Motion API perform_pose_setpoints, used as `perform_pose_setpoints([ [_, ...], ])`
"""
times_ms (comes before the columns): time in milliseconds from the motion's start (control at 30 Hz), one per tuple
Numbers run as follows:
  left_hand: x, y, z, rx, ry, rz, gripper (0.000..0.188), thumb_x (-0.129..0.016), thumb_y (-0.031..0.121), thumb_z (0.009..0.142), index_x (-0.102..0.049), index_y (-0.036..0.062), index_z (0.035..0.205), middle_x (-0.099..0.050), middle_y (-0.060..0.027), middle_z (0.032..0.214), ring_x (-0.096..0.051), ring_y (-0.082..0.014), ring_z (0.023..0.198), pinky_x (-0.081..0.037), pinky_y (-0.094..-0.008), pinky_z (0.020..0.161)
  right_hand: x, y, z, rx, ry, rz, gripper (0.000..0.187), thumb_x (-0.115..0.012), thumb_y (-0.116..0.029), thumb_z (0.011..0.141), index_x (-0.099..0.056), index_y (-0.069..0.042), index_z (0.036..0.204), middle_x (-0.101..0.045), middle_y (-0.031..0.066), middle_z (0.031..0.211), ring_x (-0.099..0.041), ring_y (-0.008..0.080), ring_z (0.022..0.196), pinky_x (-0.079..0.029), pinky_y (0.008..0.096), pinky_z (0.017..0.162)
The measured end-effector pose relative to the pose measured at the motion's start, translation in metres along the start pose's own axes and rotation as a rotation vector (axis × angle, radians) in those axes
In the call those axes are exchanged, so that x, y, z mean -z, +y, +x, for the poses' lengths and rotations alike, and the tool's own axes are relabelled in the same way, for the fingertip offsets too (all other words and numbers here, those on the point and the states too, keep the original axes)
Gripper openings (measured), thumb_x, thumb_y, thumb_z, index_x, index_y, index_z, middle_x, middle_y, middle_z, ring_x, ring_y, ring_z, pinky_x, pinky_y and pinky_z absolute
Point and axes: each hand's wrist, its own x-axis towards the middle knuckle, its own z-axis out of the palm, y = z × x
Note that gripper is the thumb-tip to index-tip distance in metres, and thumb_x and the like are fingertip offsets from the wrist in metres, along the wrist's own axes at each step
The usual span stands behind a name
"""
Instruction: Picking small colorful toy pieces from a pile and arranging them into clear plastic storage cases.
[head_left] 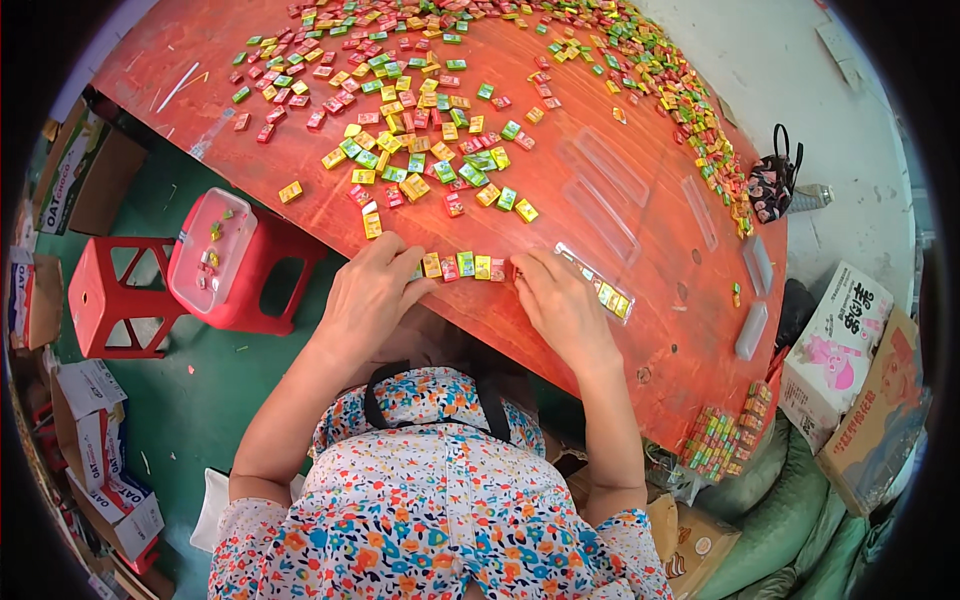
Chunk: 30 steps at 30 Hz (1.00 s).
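A short row of small coloured boxes (465, 265), red, green and yellow, lies near the table's front edge between my hands. My left hand (372, 292) has its fingers curled and pressed together at the row's left end, over a small green box (416, 270) that is mostly covered. At the opposite end, my right hand (560, 302) bends its fingertips onto a small red box (508, 269). Just beyond the right hand, a narrow clear plastic tray (628, 312) holds a line of mostly yellow boxes, partly hidden by that hand.
Many loose boxes (400, 110) cover the red table (520, 100), with a long heap (680, 90) along its far right edge. Clear trays (600, 215) lie to the right. Packed boxes (720, 440) sit at the right corner. Red stools (125, 295) stand left; cartons (835, 350) flank the right.
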Motion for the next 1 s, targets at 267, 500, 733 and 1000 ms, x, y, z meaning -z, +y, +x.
perform_pose_setpoints([
  [267, 0.004, 0.001, 0.009, -0.022, 0.028, -0.029, 0.045, -0.078, 0.025, 0.077, -0.063, 0.0044, 0.114, -0.055, -0.0120, 0.099, -0.064, -0.0326, 0.082, -0.054, -0.0424, 0.070, -0.004, -0.007, 0.004, -0.091, -0.023, 0.218, 0.034, -0.069, -0.010, 0.086, -0.062, 0.001, 0.117, -0.063, 0.0171, 0.115, -0.063, 0.0361, 0.102, -0.053, 0.0417, 0.086],
  [500, 0.006, 0.008, 0.022, -0.045, -0.151, -0.010, 0.042, -0.079, 0.025, 0.077, -0.068, 0.0032, 0.111, -0.059, -0.0108, 0.100, -0.065, -0.0308, 0.086, -0.053, -0.0417, 0.071, -0.019, -0.006, 0.000, -0.066, 0.031, 0.180, 0.037, -0.073, -0.014, 0.083, -0.063, -0.005, 0.118, -0.058, 0.0124, 0.111, -0.062, 0.0324, 0.097, -0.052, 0.0398, 0.081],
  [733, -0.002, 0.018, 0.028, -0.109, -0.132, -0.071, 0.030, -0.078, 0.022, 0.080, -0.072, 0.0049, 0.104, -0.061, -0.0087, 0.092, -0.065, -0.0255, 0.076, -0.053, -0.0376, 0.066, -0.012, -0.016, -0.019, -0.121, 0.186, 0.173, 0.029, -0.075, -0.012, 0.081, -0.065, -0.005, 0.107, -0.058, 0.0099, 0.100, -0.062, 0.0283, 0.088, -0.052, 0.0377, 0.074],
  [1000, -0.038, 0.052, 0.117, -0.375, -0.139, -0.168, 0.027, -0.076, 0.024, 0.079, -0.073, 0.0091, 0.101, -0.060, -0.0098, 0.089, -0.065, -0.0300, 0.079, -0.052, -0.0418, 0.067, 0.028, 0.047, -0.027, -0.229, 0.335, 0.141, 0.024, -0.076, -0.011, 0.082, -0.069, -0.002, 0.104, -0.062, 0.0104, 0.095, -0.065, 0.0225, 0.079, -0.054, 0.0329, 0.067],
])
